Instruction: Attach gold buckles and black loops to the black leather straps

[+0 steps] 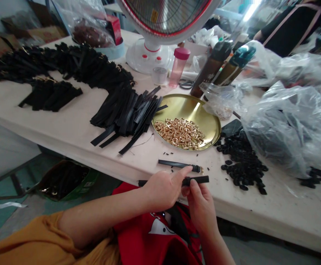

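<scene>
A black strap (201, 180) lies across both my hands at the table's front edge. My left hand (163, 189) is closed round its middle, index finger stretched along it; the strap's left end sticks out past the wrist. Thumb and fingers of my right hand (200, 198) pinch the strap near a small dark loop. Just beyond, a second black strap (177, 164) with a gold buckle rests on the table, near my left fingertip. A round gold tray (199, 106) holds a heap of small gold buckles (179, 133). Many black loops (241, 158) are piled at the right.
Loose black straps (127, 110) lie left of the tray, with bundled straps (66, 66) behind. A white fan (149, 55), pink-lidded bottle (178, 68) and two spray cans (211, 68) stand at the back. Clear plastic bags (289, 121) cover the right. Another person (292, 27) is at upper right.
</scene>
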